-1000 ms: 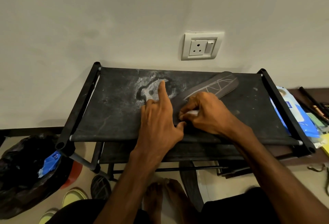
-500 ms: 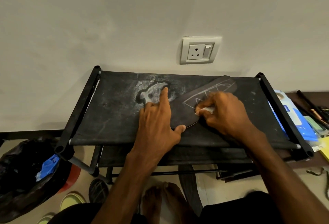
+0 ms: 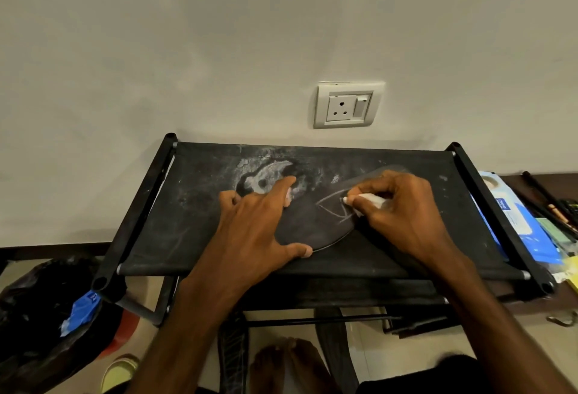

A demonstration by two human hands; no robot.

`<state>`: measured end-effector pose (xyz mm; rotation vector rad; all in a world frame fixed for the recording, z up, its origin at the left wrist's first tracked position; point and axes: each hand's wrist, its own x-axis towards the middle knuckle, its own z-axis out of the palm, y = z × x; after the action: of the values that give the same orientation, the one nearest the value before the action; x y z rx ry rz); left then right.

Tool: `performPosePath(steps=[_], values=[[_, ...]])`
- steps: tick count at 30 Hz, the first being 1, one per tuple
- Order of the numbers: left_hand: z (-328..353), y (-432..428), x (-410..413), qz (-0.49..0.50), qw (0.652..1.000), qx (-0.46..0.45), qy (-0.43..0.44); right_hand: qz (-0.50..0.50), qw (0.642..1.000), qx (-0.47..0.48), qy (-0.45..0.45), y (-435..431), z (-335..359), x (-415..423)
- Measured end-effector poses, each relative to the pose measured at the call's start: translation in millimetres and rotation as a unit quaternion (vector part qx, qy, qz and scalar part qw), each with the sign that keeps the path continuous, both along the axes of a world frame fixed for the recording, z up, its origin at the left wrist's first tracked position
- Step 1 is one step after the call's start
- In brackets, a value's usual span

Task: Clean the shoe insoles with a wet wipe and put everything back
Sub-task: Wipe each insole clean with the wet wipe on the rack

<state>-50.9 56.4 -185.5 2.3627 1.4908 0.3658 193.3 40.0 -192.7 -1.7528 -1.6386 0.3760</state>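
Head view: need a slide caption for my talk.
Left hand pins a dark insole on the black rack; right hand presses a white piece to it.

My L hand [image 3: 259, 221] lay palm-down, fingers straight & spread, thumb out to the R. My R hand [image 3: 403, 212] was curled, thumb + index tips pinching a thin white stick [image 3: 366, 200]. Both forearms bare, reaching fwd.

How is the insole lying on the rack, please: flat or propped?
Flat: the insole lies against the rack, its near edge touching it.
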Motion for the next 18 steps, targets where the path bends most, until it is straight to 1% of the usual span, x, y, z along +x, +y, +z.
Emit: performPosePath(steps=[5, 7, 10, 14, 18], values=[[8.5, -1.9, -17.3, 0.004, 1.000, -0.020, -0.007, 0.071, 0.997, -0.027, 0.023, -4.0, 6.2, -12.2], [9.0, -3.4, -10.1, 0.005, 1.000, -0.004, 0.008, 0.089, 0.995, -0.041, 0.016, -4.3, 7.2, -13.6], [4.9, -4.4, 8.4, -0.011, 1.000, -0.012, 0.022, 0.114, 0.991, -0.071, -0.006, -7.0, 7.9, -11.2], [0.2, -2.4, 19.4, -0.005, 0.999, -0.031, 0.018, 0.111, 0.990, -0.087, -0.026, -13.4, 9.5, -7.2], [-6.9, -4.1, 20.5, 0.010, 1.000, -0.028, -0.009, 0.066, 0.991, -0.099, -0.068, -16.8, 9.7, -6.7]])
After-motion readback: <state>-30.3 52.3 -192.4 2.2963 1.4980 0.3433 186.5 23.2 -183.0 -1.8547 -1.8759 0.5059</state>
